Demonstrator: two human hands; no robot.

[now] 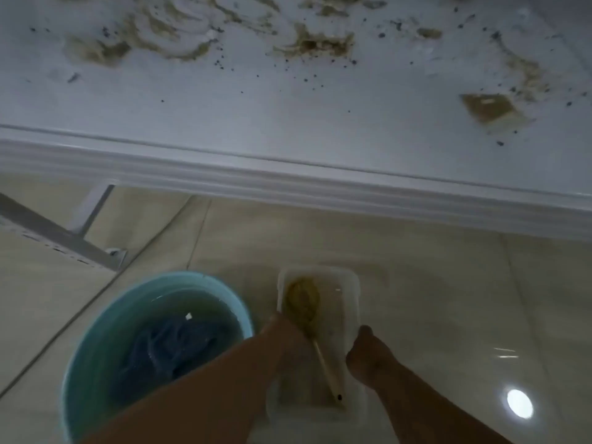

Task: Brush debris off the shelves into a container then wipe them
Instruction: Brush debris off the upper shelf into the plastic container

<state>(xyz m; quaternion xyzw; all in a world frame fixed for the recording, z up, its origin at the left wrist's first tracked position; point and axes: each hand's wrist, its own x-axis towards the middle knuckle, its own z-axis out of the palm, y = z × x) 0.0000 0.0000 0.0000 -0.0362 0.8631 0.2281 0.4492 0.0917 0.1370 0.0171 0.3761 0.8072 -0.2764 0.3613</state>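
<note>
Shelf (288,100): white panel across the upper half of the view, moulded front edge running from left to lower right.
Shelf soiling: yellow-brown crusted stains (314,43) along the far part; a square brownish patch (490,112) at right; dark specks (307,78) scattered over the middle and right.
Container (352,293): translucent white rectangular tub on the floor below the shelf edge, just right of the bucket.
Brush (302,298): lies inside the container, yellowish head toward the far end, pale handle (326,366) running diagonally to the near right corner, dark spot at the handle tip.
Left hand (282,334): at the container's left rim, over the brush where head meets handle; blurred, so the curl of the fingers and any grip on the brush cannot be told.
Right hand (365,354): at the container's right rim, fingers bent downward against the wall; whether they clasp the rim or only touch it cannot be told.
Bucket (224,293): light blue, round, on the floor left of the container, holding water.
Cloth (173,344): dark blue, bunched, submerged in the bucket; a small white fleck (188,316) floats above it.
Floor (432,283): glossy beige tiles, a round light reflection (519,407) at lower right.
Frame (57,232): grey metal bars at left, resting on the floor.
</note>
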